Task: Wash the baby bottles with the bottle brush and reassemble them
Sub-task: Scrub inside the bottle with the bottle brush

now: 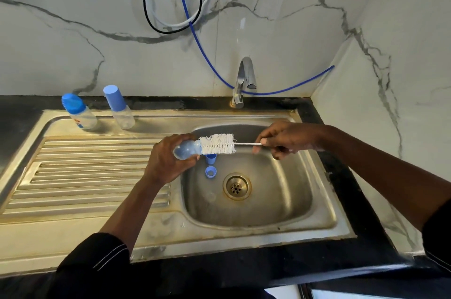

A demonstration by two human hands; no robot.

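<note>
**Dark sleeves (97,257) reach out to a bottle (186,149) and brush (217,144) above the sink (325,201)**

Sleeves cover both arms at the near edge of the view, one low on the left and one at the right edge. The bare forearms stretch away over the steel sink.

The left hand (168,159) holds the clear, blue-tinted bottle on its side above the left rim of the basin. Its fingers are curled round the body, and the open mouth points right. The white bristles of the brush lie level, with their left tip at the bottle's mouth and most of the bristle head outside it. A thin wire handle runs right to the right hand (285,140), which pinches it between thumb and fingertips above the far side of the basin.

Below the bottle, two small blue parts lie in the basin left of the drain (236,186). One is a blue ring (210,171). Just beyond it is a blue cap (211,158), partly hidden by the bottle.

On the far left of the draining board (85,171) stand two more bottles, near each other but apart. The left one is a printed bottle (79,112) with a blue lid, and the right one is a plain bottle (118,107) under a tall blue cover.

The tap (244,81) rises behind the basin. A blue hose (280,90) drapes along the marble wall behind it.
</note>
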